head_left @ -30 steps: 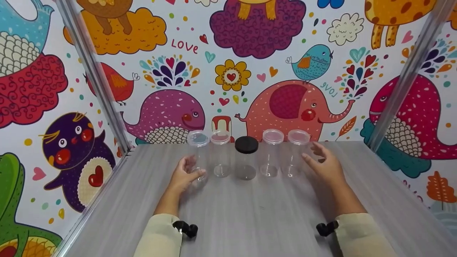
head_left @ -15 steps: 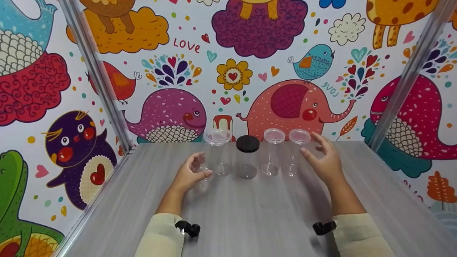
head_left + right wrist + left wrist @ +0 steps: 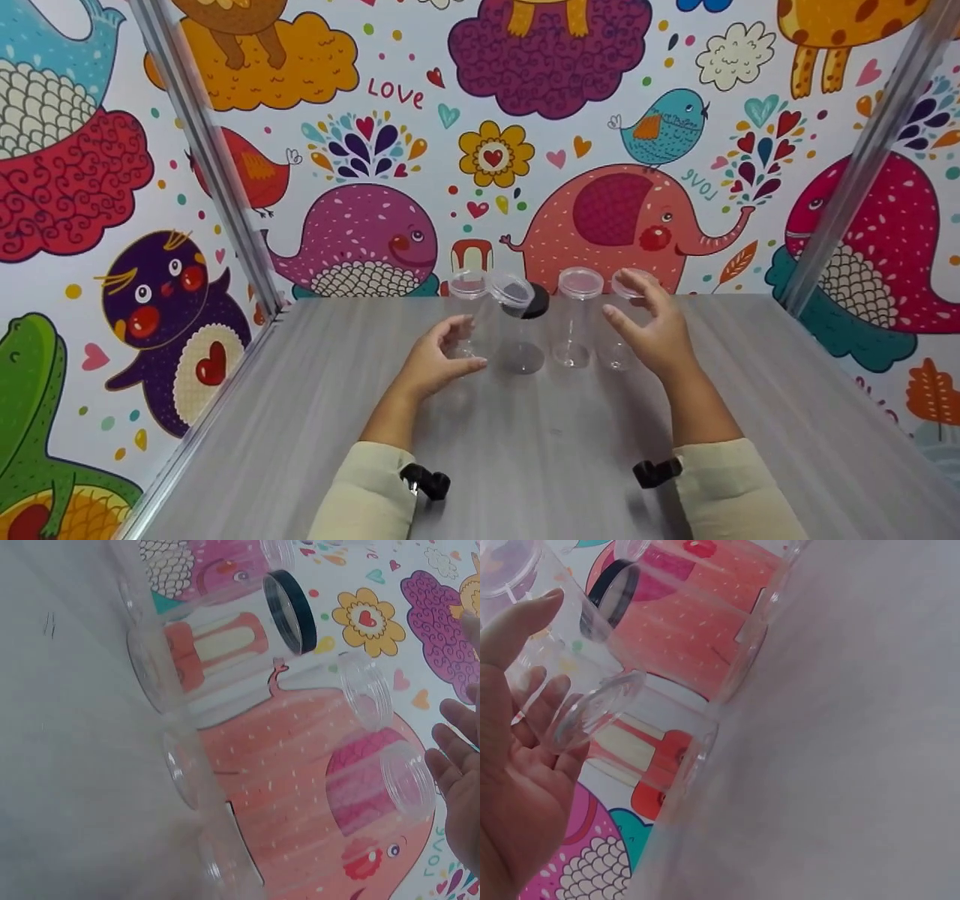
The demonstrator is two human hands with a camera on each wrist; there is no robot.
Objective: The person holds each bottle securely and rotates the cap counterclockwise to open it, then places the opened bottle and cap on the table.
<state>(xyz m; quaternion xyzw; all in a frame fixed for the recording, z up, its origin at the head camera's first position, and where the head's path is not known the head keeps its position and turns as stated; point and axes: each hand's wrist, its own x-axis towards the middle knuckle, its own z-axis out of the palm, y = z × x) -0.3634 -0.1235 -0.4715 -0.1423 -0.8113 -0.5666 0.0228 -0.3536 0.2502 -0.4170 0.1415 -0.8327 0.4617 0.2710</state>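
Note:
My left hand (image 3: 439,364) grips a clear plastic jar (image 3: 555,652) with a clear lid, thumb on one side and fingers on the other. That jar is raised and leans right, its lid overlapping the black-lidded jar (image 3: 523,352) in the head view. Behind it stands another clear jar (image 3: 469,285). To the right, a further clear jar (image 3: 576,330) stands upright beside the rightmost clear jar (image 3: 616,345). My right hand (image 3: 654,334) is at the rightmost jar, fingers spread and overlapping its lid in the head view; in the right wrist view its fingertips are close by the lid (image 3: 409,780).
The jars stand in a row toward the back of a grey wood-grain table (image 3: 555,465). Behind it rises a wall (image 3: 495,217) printed with cartoon animals, with metal posts (image 3: 217,165) at the corners. Black devices (image 3: 426,480) are worn at both wrists.
My left hand has moved right, carrying the leftmost jar up and tilting it in front of the row. My right hand has shifted left, its fingers now over the rightmost jar's lid.

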